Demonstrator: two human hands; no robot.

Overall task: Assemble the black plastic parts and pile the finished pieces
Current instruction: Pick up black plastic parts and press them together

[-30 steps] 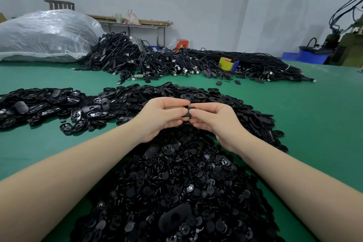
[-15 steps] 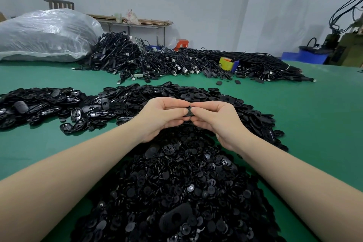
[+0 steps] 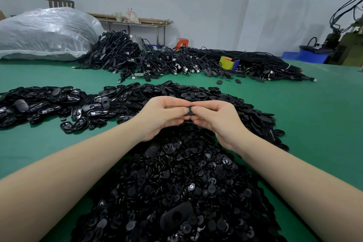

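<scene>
Item: small black plastic part (image 3: 189, 109), pinched between both hands above the near heap.

Left hand (image 3: 164, 117) and right hand (image 3: 217, 119) meet fingertip to fingertip, each closed on the part from its own side; the part is mostly hidden, its shape unclear. Directly below: heap of small round black pieces (image 3: 176, 188). Behind the hands: spread of oval black shells (image 3: 198, 94). Left: second pile of oval shells (image 3: 39, 102). All lie on the green table (image 3: 314, 124). Far side: black cables (image 3: 176, 61), clear plastic bag (image 3: 45, 33).
</scene>
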